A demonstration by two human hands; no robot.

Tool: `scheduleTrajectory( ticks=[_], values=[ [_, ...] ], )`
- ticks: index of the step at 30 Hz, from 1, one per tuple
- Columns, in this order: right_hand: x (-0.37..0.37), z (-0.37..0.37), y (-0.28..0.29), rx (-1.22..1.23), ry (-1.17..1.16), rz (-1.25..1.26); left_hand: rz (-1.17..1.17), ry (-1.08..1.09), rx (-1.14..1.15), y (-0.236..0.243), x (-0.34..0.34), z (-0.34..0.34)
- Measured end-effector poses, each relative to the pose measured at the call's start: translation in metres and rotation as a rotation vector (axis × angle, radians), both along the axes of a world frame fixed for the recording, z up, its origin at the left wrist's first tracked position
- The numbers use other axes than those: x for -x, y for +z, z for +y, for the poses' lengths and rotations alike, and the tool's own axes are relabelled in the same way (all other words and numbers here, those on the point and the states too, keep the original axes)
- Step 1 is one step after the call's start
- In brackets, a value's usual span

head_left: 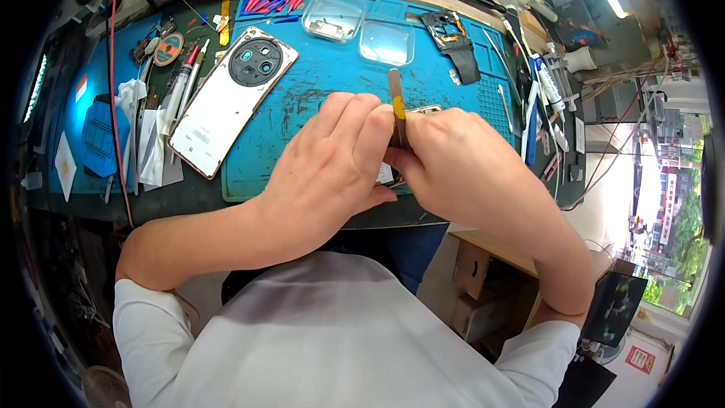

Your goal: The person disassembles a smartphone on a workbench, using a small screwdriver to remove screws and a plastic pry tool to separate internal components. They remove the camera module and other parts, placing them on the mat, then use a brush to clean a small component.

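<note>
Over the blue work mat, my two hands are close together in the middle. Pinched in my right hand is a slim flat metal tool, its rounded, yellow-marked end pointing up and away from me; its lower end is hidden by my fingers. Between and behind my hands, small parts of a phone body show. My left hand is closed around its left side, fingers curled, thumb toward me. A white phone back cover with a large round black camera ring lies left of my left hand.
Two clear plastic boxes stand at the back, near pink-handled bits. A black phone part with a flex lies back right. Pens and tools are on the left; tubes and tweezers crowd the right. A red cable hangs at left.
</note>
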State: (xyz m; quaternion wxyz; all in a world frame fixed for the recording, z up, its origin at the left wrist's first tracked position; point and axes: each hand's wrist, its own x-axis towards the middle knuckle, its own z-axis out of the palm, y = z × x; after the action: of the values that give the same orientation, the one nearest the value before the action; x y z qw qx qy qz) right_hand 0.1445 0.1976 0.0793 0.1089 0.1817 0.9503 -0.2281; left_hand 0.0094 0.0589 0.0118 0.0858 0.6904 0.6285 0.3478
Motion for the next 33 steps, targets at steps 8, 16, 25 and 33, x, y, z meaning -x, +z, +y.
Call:
scheduleTrajectory(
  ticks=[8,16,25,33],
  values=[
    [0.0,0.001,0.01,0.052,-0.077,-0.014,-0.037,-0.012,0.031,-0.001,0.003,0.0],
    [-0.041,0.006,0.002,0.461,-0.436,0.171,-0.035,-0.019,0.064,0.003,0.003,0.001],
    [-0.097,-0.014,-0.029,0.135,-0.433,0.947,-0.187,-0.083,0.459,0.026,0.028,0.015],
    [-0.071,-0.044,-0.041,-0.354,-0.319,1.041,-1.065,-0.204,0.379,0.017,0.022,0.02]
  ],
)
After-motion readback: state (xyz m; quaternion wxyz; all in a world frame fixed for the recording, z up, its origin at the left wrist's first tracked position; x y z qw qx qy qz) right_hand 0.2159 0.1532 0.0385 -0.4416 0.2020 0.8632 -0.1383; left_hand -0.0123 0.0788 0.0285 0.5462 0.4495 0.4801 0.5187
